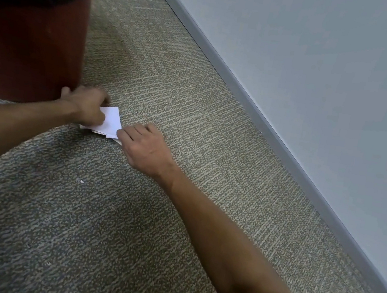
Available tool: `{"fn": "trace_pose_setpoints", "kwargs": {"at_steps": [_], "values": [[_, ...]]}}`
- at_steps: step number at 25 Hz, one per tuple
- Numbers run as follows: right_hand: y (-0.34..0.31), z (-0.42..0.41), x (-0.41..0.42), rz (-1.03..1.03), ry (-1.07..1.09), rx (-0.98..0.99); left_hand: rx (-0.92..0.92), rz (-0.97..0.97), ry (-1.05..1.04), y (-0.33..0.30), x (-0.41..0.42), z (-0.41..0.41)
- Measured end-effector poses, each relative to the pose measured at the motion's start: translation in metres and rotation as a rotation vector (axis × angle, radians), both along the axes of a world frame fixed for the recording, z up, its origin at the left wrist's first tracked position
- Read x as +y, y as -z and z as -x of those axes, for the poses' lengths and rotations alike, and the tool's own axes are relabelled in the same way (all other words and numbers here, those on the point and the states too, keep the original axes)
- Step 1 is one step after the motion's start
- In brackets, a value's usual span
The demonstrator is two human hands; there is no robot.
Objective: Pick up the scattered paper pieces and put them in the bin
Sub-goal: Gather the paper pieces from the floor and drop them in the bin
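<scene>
Paper pieces (111,121), a small white stack of uncertain count, lie on the carpet (193,110) mid-left, pinched by left hand (87,106) and right hand (145,147), beside one red bin (29,49).

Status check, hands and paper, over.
Left hand and right hand both pinch paper pieces on carpet. Bin beside them. Nothing blocking.
</scene>
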State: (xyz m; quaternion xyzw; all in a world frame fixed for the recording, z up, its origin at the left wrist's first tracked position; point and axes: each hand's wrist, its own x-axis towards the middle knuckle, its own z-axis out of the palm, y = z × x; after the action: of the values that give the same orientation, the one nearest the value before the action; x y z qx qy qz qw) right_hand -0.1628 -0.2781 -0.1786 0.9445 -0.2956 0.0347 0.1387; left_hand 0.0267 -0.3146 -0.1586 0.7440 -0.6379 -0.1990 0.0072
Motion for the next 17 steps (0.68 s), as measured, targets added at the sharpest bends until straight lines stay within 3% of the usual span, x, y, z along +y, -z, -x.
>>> {"fn": "trace_pose_setpoints", "kwargs": {"at_steps": [4,9,14,17], "values": [[0.004,0.012,0.001,-0.025,-0.026,-0.045,0.075,-0.077,-0.017,-0.007,0.005,0.005],[0.007,0.019,0.005,0.076,-0.006,-0.194,0.283,-0.021,-0.109,-0.01,0.015,0.001],[-0.008,0.021,0.01,0.007,0.158,-0.5,0.462,0.124,-0.243,-0.026,0.022,-0.006],[-0.028,0.019,0.021,-0.218,0.437,-0.754,0.546,0.2,-0.268,-0.038,0.033,-0.006]]}}
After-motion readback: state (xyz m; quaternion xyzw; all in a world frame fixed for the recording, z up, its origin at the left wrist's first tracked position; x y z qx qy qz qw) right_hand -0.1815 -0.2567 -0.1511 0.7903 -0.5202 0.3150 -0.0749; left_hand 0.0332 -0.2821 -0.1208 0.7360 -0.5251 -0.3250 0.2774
